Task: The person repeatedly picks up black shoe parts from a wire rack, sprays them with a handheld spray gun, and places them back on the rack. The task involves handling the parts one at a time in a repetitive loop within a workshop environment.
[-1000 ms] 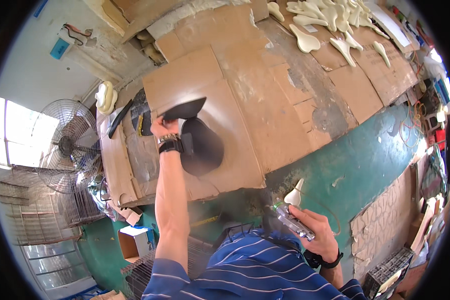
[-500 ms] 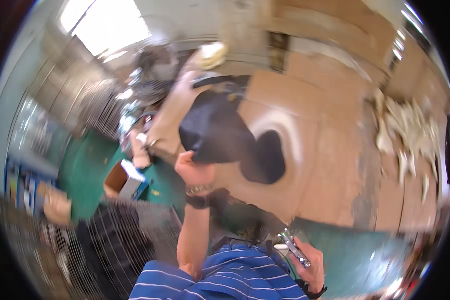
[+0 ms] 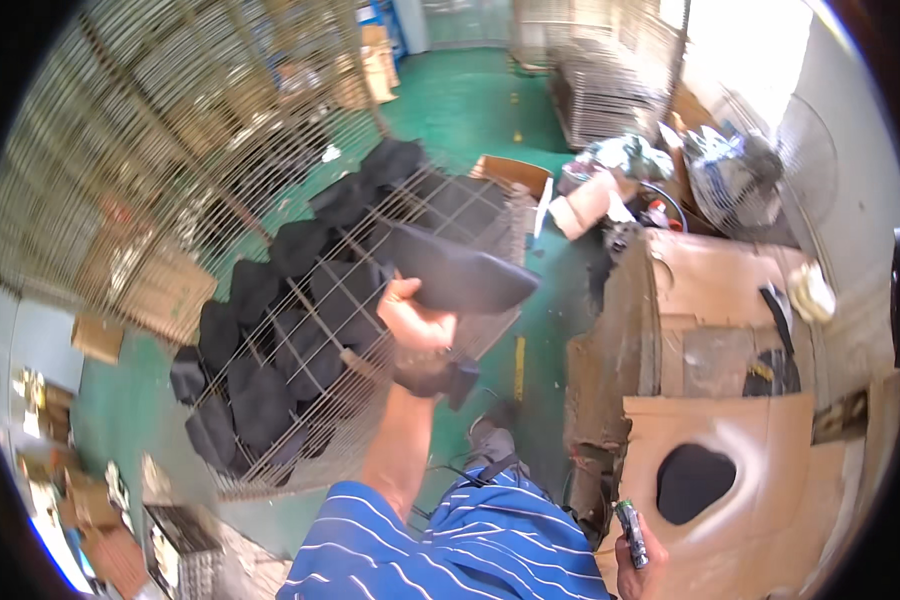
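Observation:
My left hand (image 3: 415, 322) grips the near edge of a thin, curved black sheet piece (image 3: 475, 272), held up over a wire mesh rack (image 3: 238, 488). Many similar black pieces (image 3: 260, 398) lie in rows on that rack, to the left of my hand. Low on the right, my right hand (image 3: 646, 562) is closed around a small silver metal tool (image 3: 631, 532); its working end cannot be made out. Beside it, another black piece (image 3: 695, 484) lies flat on a cardboard sheet (image 3: 710, 412), with a pale ring around it.
A tall wire rack (image 3: 200, 150) stands at the far left. Beyond the mesh rack are an open cardboard box (image 3: 512, 174) and a fan (image 3: 755, 178). A yellow cloth-like bundle (image 3: 812, 292) rests at the right. Green floor (image 3: 460, 100) runs between rack and cardboard-covered table.
My view has swung left, from the cardboard-covered table to the mesh rack. My left hand has carried the black piece from above the table to over the rack. The right hand keeps its tool.

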Available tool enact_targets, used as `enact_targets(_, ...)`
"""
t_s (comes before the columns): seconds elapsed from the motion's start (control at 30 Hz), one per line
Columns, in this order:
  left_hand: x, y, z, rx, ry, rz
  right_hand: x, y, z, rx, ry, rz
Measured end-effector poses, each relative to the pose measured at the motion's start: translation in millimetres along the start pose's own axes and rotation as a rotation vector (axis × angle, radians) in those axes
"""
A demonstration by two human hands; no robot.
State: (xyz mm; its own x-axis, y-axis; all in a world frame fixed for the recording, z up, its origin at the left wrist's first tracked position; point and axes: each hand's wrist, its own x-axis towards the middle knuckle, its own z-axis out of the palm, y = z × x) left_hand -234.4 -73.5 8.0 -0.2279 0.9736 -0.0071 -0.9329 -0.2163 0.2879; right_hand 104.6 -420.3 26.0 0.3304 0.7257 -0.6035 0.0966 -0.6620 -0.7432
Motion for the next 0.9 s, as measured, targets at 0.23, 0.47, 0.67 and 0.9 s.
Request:
enact_targets(0.23, 34, 170, -91, 0.071, 0.126, 0.617, 35, -53, 26, -0.232, -0.037, -0.295)
enact_targets(0.47, -25, 234, -281, 0.52, 1.125, 0.742, 56, -59, 46, -0.112, -0.189, -0.225)
enact_targets(0.67, -52, 202, -278, 0.905, 0.983, 0.899, 55, -69, 52, -0.152, -0.178, -0.298)
enact_targets(0.9, -67, 211, -274, 1.835, 1.227, 0.84, 46, -50, 44, -0.234, -0.061, -0.349)
